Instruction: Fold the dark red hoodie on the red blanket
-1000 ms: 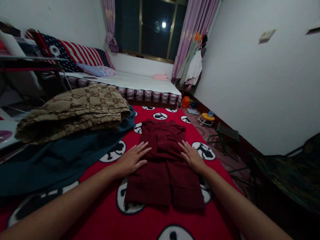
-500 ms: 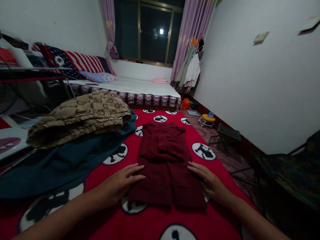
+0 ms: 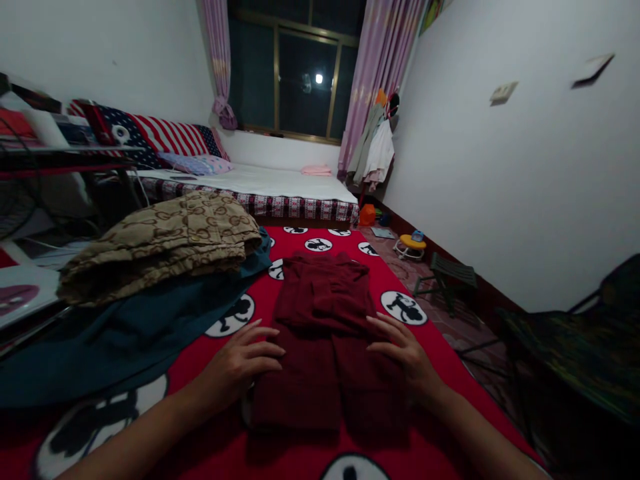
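Note:
A dark red garment (image 3: 325, 347), partly folded, lies on the red blanket (image 3: 210, 440) in front of me. Its far part is gathered in layers, and two flat panels point toward me. My left hand (image 3: 245, 360) rests at the garment's left edge, fingers stretched and fingertips on the cloth. On the opposite edge my right hand (image 3: 405, 353) lies with its fingers spread over the fabric. Neither hand grips it. Left of the garment, a tan patterned piece of clothing (image 3: 170, 240) sits on top of a dark teal cloth (image 3: 125, 333).
Beyond the blanket stands a bed (image 3: 260, 180) with a white cover under the window. Along the right side are a folding stool (image 3: 450, 273), a small yellow-topped stool (image 3: 411, 243) and a camouflage chair (image 3: 575, 353). A cluttered desk (image 3: 65, 157) stands at left.
My right hand has slid slightly inward and up over the garment's edge. The left hand has shifted slightly left, staying at its edge. The view has tilted slightly upward.

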The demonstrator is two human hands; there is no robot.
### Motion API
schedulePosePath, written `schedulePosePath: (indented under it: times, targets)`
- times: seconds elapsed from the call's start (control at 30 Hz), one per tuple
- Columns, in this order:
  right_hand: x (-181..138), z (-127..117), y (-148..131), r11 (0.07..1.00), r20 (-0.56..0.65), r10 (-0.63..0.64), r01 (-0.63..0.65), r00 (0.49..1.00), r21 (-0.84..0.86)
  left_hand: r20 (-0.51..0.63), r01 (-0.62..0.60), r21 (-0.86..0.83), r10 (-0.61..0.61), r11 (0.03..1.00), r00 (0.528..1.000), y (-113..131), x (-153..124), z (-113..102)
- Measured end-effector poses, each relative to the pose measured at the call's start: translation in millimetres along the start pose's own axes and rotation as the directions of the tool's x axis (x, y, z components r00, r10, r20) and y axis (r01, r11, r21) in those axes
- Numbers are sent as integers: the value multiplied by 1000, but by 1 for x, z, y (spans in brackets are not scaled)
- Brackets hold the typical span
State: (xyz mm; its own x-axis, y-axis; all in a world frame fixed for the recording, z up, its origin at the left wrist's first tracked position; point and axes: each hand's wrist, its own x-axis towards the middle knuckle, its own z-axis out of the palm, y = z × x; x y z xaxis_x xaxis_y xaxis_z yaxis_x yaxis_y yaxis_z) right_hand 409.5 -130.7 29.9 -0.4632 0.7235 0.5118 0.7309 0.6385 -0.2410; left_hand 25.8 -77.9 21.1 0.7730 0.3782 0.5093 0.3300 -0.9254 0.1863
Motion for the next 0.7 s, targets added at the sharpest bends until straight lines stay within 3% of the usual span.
schedulePosePath:
  times: [0.1,0.2,0.3,0.37,0.43,0.47,0.5,0.53,0.6,0.7]
  targets:
    - [-3,-17,-17,998,133,-10,2,991,60,80,-14,-76,20,997,997,12,-6,-19]
    - [8,-34,-24,956,223,83,-141,971,258,92,51,-245,-30,968,995,17,7,-42]
    - [43,-41,-7,752,128,342,-353,931,557,14,255,-494,-286,831,958,-1,48,-62]
    - [75,-36,17,569,72,550,-437,832,696,-45,399,-664,-567,632,823,-29,84,-64]
    - [105,-22,45,379,101,735,-530,670,758,-29,485,-773,-785,410,618,-64,116,-55]
    - [116,-13,58,274,156,795,-576,587,770,38,532,-803,-867,269,497,-81,127,-46]
    - [123,-2,68,188,205,833,-612,514,768,117,565,-812,-907,147,404,-95,133,-36]
    - [126,8,77,125,250,849,-635,466,762,181,583,-810,-918,65,354,-107,136,-25]
    - [123,26,89,107,269,847,-642,459,759,285,601,-798,-903,-38,321,-119,133,-3]
    - [108,43,93,197,211,823,-613,528,765,331,599,-800,-864,-44,379,-112,122,17]
